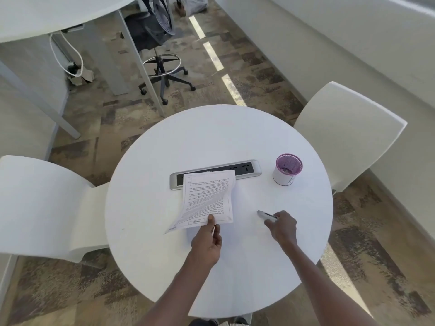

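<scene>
The left hand [208, 241] pinches the printed sheets [207, 196] by the near edge; their far edge overlaps the grey socket panel [247, 169] in the tabletop [211, 137]. On the near side of the panel's right end, the right hand [282, 228] has its fingers [270, 223] curled round what looks like a pen [266, 215].

A: Pers. wearing what?
B: Left hand [207, 241] & right hand [281, 225] bare, forearms [180, 285] bare to frame edge. Btm edge, btwn arms: dark fabric [203, 323] + pale striped cloth [231, 324]. Can't tell which garment.
</scene>
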